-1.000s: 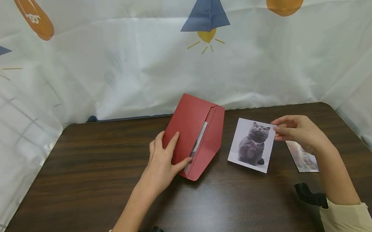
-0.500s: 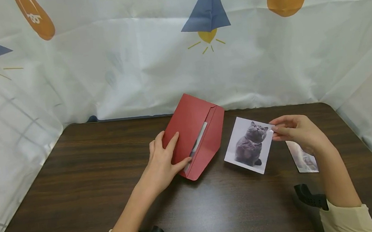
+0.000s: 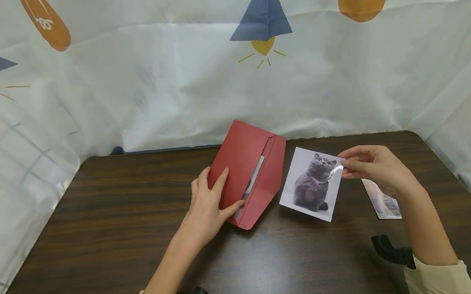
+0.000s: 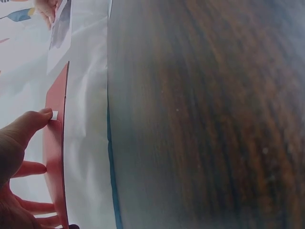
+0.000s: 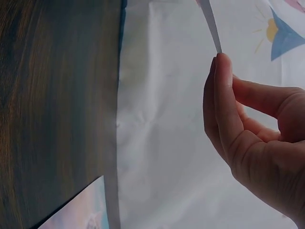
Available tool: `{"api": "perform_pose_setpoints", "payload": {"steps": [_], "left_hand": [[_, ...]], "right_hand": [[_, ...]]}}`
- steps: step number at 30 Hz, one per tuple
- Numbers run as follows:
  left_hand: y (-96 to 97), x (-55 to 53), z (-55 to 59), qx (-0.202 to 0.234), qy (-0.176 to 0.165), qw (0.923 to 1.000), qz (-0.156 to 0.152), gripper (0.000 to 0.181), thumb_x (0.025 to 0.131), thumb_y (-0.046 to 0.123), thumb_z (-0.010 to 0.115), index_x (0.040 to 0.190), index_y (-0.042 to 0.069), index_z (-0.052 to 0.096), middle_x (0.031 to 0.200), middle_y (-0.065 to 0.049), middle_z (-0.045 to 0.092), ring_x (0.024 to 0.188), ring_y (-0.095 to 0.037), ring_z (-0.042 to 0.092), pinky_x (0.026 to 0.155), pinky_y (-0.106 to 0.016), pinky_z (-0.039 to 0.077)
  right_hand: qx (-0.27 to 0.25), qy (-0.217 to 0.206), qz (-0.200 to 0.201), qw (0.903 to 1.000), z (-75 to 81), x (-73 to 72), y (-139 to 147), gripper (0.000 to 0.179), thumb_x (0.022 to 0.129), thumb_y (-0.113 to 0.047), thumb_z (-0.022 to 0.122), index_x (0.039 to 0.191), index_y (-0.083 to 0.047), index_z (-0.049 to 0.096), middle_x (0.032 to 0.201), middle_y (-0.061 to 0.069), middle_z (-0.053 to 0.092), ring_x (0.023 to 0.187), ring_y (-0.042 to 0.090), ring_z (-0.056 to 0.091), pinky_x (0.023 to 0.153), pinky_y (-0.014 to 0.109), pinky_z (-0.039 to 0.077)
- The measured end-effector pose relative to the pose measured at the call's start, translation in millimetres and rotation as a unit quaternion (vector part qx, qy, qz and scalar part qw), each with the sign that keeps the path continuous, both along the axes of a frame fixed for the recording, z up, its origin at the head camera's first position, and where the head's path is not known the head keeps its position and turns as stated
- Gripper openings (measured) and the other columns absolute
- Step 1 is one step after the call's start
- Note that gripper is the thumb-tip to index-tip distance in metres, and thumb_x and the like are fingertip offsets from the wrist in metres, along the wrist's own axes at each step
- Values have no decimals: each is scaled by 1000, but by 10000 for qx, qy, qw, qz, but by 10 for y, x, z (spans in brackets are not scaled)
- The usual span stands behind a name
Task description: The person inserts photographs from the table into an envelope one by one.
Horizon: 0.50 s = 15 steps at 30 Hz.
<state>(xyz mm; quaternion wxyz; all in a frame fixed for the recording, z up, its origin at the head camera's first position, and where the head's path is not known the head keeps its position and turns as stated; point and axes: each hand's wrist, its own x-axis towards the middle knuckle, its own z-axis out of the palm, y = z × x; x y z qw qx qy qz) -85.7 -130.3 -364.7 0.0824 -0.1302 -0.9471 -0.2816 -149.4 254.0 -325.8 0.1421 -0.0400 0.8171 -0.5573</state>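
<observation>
My left hand holds a red envelope near its lower left, thumb at the slot and fingers spread over its face. The flap is folded back, and a pale strip shows inside the slot. Seen edge-on in the left wrist view, the envelope stands off the table. My right hand pinches the upper right corner of a white card printed with a grey cat. This card is raised and tilted, just right of the envelope; only its thin edge shows in the right wrist view.
A second picture card lies on the dark wooden table, partly hidden behind my right forearm. A pale patterned curtain hangs along the table's far edge and both sides. Black straps with mounts sit on both wrists.
The cat card has shifted a little left towards the envelope, with my right hand moving along slightly. My left hand and the envelope have barely moved.
</observation>
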Motion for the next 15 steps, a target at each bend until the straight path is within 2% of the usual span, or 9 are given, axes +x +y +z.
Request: {"api": "perform_pose_setpoints", "payload": {"steps": [15], "left_hand": [[57, 18, -6, -20, 238, 9997, -35, 79, 87, 26, 89, 153, 1, 52, 157, -29, 34, 135, -47, 38, 88, -53, 61]], "right_hand": [[-346, 33, 81, 9994, 3, 19, -84, 37, 105, -3, 63, 134, 19, 53, 101, -3, 69, 86, 11, 76, 84, 27, 62]]}}
